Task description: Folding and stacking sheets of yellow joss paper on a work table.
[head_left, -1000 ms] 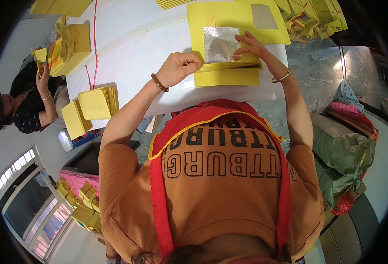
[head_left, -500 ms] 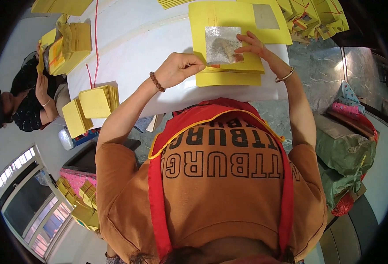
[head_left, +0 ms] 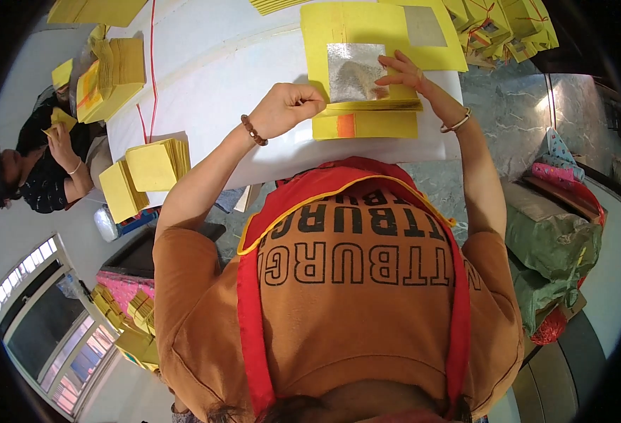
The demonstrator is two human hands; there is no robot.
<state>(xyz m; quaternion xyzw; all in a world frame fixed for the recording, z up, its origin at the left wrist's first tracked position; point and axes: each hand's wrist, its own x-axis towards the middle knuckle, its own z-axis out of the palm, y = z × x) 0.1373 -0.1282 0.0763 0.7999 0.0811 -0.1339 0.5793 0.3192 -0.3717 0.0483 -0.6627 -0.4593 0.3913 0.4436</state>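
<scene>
Yellow paper sheets (head_left: 321,39) lie stacked on the white table, with a square of silver foil (head_left: 356,63) on top. My left hand (head_left: 282,111) is closed in a pinch at the left near corner of the upper sheets, its fingertips on the paper's edge. With fingers apart, my right hand (head_left: 406,76) rests its fingertips on the foil's right edge. Several sheet edges show in a layered line just below the foil. Nearer me, a yellow strip (head_left: 388,125) of the lower sheets carries an orange patch (head_left: 346,125).
A yellow sheet with a grey square (head_left: 425,27) lies at the far right. Tied yellow bundles (head_left: 504,28) stand beyond it. Yellow paper stacks (head_left: 154,166) sit at the table's left edge, near a red cord (head_left: 154,70). A co-worker (head_left: 39,162) handles yellow paper on the left.
The near yellow strip was plain and now shows an orange patch. My left hand has shifted slightly left; my right hand stays on the foil. The co-worker's hand has moved.
</scene>
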